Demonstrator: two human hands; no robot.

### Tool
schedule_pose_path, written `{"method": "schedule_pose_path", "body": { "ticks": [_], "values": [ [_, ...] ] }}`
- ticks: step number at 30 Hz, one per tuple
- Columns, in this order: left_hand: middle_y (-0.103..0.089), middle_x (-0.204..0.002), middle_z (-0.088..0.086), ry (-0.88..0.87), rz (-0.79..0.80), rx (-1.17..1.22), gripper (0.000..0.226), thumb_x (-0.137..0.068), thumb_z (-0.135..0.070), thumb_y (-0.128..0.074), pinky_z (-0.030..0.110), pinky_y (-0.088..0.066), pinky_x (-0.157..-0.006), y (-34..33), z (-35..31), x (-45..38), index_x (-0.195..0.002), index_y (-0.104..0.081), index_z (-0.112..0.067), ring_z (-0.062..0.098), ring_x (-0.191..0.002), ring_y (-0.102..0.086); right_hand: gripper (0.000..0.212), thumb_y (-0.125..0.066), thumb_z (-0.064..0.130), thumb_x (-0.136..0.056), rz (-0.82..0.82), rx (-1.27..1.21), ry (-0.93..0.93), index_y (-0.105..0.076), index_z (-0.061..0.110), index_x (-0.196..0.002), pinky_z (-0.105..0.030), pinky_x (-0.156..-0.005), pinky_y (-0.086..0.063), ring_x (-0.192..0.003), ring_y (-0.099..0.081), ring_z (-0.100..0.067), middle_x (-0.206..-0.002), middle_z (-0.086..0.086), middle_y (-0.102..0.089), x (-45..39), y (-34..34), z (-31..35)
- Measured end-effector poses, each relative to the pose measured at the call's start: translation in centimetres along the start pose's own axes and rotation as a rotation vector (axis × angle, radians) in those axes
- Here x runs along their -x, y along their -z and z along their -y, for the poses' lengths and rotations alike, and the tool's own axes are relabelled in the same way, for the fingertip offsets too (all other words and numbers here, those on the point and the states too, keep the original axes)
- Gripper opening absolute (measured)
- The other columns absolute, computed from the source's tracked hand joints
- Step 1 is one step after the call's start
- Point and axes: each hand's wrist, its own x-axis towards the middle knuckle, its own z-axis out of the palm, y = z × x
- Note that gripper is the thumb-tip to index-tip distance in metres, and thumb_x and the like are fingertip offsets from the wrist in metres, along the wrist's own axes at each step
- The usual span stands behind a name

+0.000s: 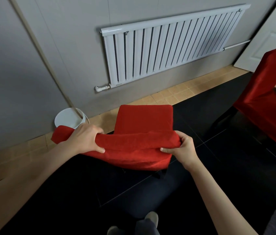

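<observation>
Gripping bunched red chair cover (133, 143), left hand (84, 138) and right hand (183, 148) curled round its roll; chair back (144, 117) beyond them sleeved, rest seemingly left to draw down

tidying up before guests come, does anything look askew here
Yes: the near chair's red cover is bunched into a roll gripped by the left hand and right hand; the other chair's cover lies smooth.

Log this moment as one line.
left hand: grips red chair cover | right hand: grips red chair cover | cover: bunched
</observation>
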Motion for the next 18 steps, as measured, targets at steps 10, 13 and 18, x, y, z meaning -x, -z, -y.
{"method": "schedule_pose_path", "body": {
  "ticks": [10,13,18],
  "values": [
    [-0.070,-0.080,-0.007,0.011,-0.034,-0.077,0.055,-0.055,-0.050,-0.088,0.021,-0.030,-0.070,1.2,3.6,3.9,-0.099,-0.075,-0.019,0.010,-0.069,-0.056,0.058,-0.090,0.015,-0.043,0.038,-0.016,-0.096,-0.070,0.019,-0.097,-0.026,-0.073,-0.057,-0.096,-0.069,-0.012,-0.096,0.006,-0.073,1.3,-5.3,-1.5],
    [-0.073,-0.087,-0.004,0.011,-0.054,-0.108,0.062,-0.052,-0.053,-0.088,0.021,-0.033,-0.074,1.0,4.6,4.7,-0.102,-0.075,-0.018,0.017,-0.082,-0.066,0.057,-0.091,0.007,-0.047,0.049,0.003,-0.117,-0.070,0.021,-0.098,-0.025,-0.073,-0.057,-0.098,-0.068,-0.012,-0.097,0.007,-0.073,1.7,-6.4,-2.1],
    [-0.073,-0.089,-0.005,0.033,-0.046,-0.124,0.063,-0.050,-0.054,-0.088,0.022,-0.033,-0.075,0.6,5.5,5.6,-0.102,-0.075,-0.019,0.016,-0.081,-0.064,0.058,-0.091,0.003,-0.049,0.032,0.028,-0.163,-0.069,0.020,-0.100,-0.030,-0.077,-0.058,-0.102,-0.067,-0.015,-0.103,0.001,-0.071,3.4,-7.6,-3.3]
  ]
}}
